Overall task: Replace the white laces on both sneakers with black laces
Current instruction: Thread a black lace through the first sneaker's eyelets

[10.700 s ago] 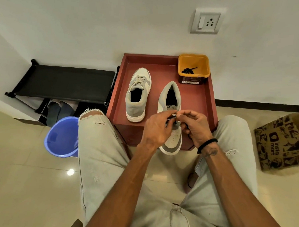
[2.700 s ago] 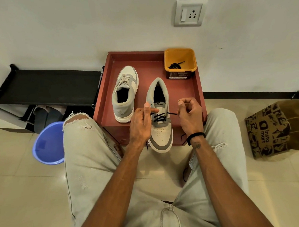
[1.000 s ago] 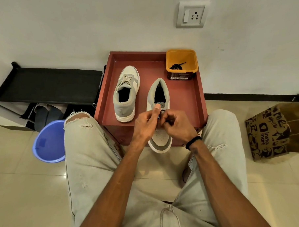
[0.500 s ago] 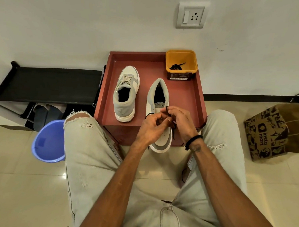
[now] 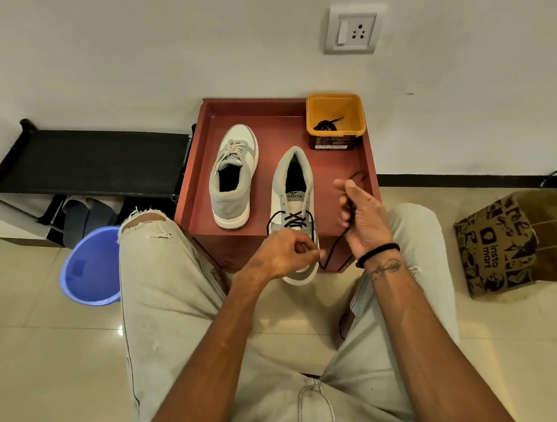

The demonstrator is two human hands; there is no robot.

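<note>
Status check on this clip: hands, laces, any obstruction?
Right hand pulling black lace taut. Left hand steadying near sneaker, partly laced. Far sneaker keeps white laces. No obstruction.

I count two sneakers on one tray, two black laces, one orange tub, one bucket, one bag, one rack, two hands.
</note>
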